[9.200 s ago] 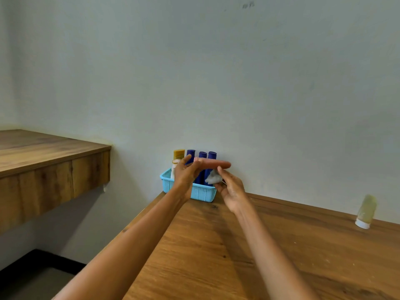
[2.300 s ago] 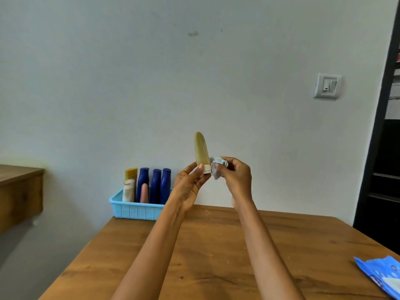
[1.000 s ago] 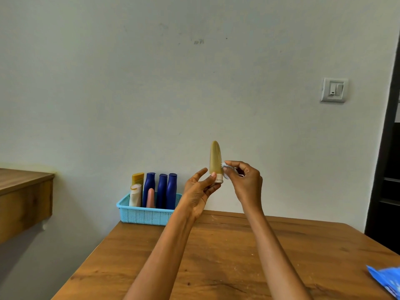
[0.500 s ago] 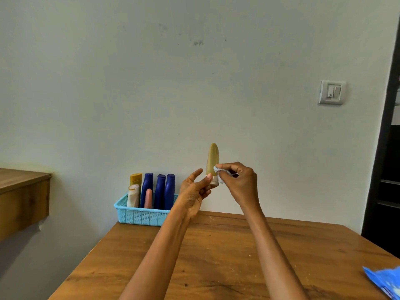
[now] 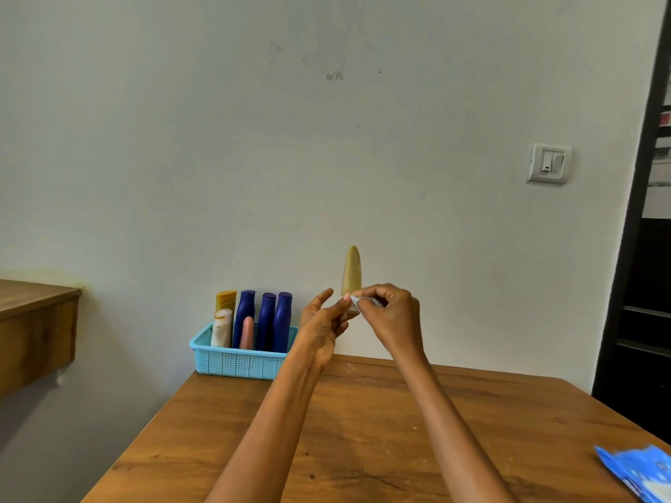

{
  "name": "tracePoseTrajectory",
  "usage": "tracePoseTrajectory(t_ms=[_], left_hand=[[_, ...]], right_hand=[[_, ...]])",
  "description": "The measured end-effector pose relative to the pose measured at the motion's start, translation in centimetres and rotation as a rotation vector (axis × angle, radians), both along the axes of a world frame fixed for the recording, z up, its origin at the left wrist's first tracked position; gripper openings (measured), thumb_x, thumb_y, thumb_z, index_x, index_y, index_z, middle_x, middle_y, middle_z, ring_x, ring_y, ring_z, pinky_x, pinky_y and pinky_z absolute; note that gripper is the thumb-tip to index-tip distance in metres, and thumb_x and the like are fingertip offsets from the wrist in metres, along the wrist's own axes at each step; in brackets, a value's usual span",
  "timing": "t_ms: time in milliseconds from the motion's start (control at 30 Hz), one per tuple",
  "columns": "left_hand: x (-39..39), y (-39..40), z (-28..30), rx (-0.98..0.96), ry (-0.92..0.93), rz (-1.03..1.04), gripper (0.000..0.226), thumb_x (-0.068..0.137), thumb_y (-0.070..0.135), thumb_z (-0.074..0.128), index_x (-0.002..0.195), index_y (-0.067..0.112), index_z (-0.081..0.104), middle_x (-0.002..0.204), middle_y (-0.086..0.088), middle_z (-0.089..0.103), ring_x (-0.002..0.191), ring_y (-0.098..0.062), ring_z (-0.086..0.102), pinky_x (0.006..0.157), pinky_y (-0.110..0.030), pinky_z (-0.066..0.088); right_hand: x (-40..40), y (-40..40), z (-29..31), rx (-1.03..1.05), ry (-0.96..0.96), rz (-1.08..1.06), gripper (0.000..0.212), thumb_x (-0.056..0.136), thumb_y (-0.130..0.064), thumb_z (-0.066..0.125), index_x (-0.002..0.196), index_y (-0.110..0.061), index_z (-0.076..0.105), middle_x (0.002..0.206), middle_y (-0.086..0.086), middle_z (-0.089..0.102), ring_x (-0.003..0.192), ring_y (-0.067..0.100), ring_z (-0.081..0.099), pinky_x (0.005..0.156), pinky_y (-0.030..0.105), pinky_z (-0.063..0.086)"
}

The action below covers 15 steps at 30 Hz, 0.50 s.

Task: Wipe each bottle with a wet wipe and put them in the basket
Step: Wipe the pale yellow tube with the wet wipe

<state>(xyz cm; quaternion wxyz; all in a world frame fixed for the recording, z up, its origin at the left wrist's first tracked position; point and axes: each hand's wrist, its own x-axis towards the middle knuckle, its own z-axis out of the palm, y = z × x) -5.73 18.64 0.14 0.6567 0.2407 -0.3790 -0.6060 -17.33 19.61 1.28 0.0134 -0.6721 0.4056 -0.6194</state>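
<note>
While the left hand pinches the tan bottle cap-down and upright above the table, clear for wiping, the right hand presses the wipe to its base; the basket waits near the wall.

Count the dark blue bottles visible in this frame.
3, all upright in the light blue basket: one left, one middle, one right. More could be hidden behind them.

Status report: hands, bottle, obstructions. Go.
Left hand holds tapered yellow-tan bottle upright by its base. Right hand pinches white wet wipe against it. Light-blue plastic basket unobstructed.
</note>
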Motion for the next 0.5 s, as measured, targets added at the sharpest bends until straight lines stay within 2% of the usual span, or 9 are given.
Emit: tracePoseTrajectory(t_ms=[67, 133, 200, 300, 367, 433, 500], left_hand=[[-0.1, 0.0, 0.2, 0.003, -0.001, -0.011, 0.055, 0.082, 0.008, 0.065, 0.133, 0.01, 0.043, 0.075, -0.006, 0.072, 0.061, -0.011, 0.066, 0.061, -0.022, 0.052], [-0.4, 0.2, 0.4, 0.004, -0.011, -0.018, 0.056, 0.082, 0.01, 0.066, 0.133, 0.011, 0.043, 0.084, -0.009, 0.07, 0.067, -0.013, 0.063, 0.062, -0.023, 0.051], [-0.6, 0.3, 0.5, 0.008, -0.005, -0.022, 0.056, 0.082, 0.01, 0.067, 0.133, 0.011, 0.044, 0.083, -0.009, 0.07, 0.065, -0.013, 0.063, 0.063, -0.023, 0.052], [-0.4, 0.2, 0.6, 0.008, 0.03, -0.031, 0.052, 0.083, 0.009, 0.065, 0.131, 0.01, 0.045, 0.069, -0.005, 0.072, 0.055, -0.01, 0.065, 0.059, -0.022, 0.053], [-0.2, 0.2, 0.7, 0.003, 0.036, -0.031, 0.051, 0.084, 0.009, 0.064, 0.131, 0.01, 0.045, 0.067, -0.004, 0.072, 0.055, -0.01, 0.065, 0.057, -0.022, 0.053], [-0.2, 0.4, 0.7, 0.002, 0.028, -0.029, 0.052, 0.083, 0.009, 0.064, 0.132, 0.01, 0.045, 0.073, -0.006, 0.072, 0.062, -0.013, 0.063, 0.058, -0.022, 0.052], [-0.4, 0.5, 0.7, 0.008, 0.02, -0.027, 0.053, 0.083, 0.01, 0.065, 0.132, 0.01, 0.044, 0.085, -0.011, 0.069, 0.069, -0.016, 0.061, 0.061, -0.023, 0.05]], right_hand=[[-0.3, -0.1, 0.9, -0.034, -0.063, -0.027, 0.008, 0.083, -0.013, 0.068, 0.088, -0.01, 0.073, 0.09, 0.0, 0.072, 0.082, 0.007, 0.065, 0.065, 0.005, 0.048], [-0.4, -0.1, 2.3, -0.082, -0.133, -0.049, 0.013, 0.085, -0.012, 0.066, 0.096, -0.008, 0.072, 0.096, 0.002, 0.071, 0.088, 0.011, 0.066, 0.071, 0.011, 0.051], [-0.1, -0.1, 3.1, -0.087, -0.108, -0.035, 0.017, 0.085, -0.012, 0.066, 0.101, -0.008, 0.072, 0.101, 0.003, 0.071, 0.092, 0.012, 0.065, 0.074, 0.017, 0.053], [0.4, 0.0, 2.8, -0.021, -0.015, -0.014, 0.012, 0.083, -0.016, 0.068, 0.093, -0.011, 0.074, 0.095, 0.001, 0.071, 0.087, 0.01, 0.065, 0.068, 0.013, 0.051], [0.3, 0.0, 2.5, 0.018, 0.015, -0.008, 0.009, 0.081, -0.017, 0.068, 0.085, -0.012, 0.074, 0.086, -0.001, 0.071, 0.08, 0.01, 0.065, 0.061, 0.007, 0.048], [0.0, 0.2, 2.9, -0.001, 0.003, -0.017, 0.007, 0.081, -0.015, 0.068, 0.082, -0.011, 0.074, 0.083, -0.001, 0.071, 0.079, 0.01, 0.066, 0.059, 0.004, 0.046], [0.0, 0.2, 4.1, -0.097, -0.052, -0.039, 0.01, 0.083, -0.013, 0.067, 0.09, -0.011, 0.073, 0.091, 0.0, 0.071, 0.083, 0.008, 0.065, 0.064, 0.002, 0.045]])
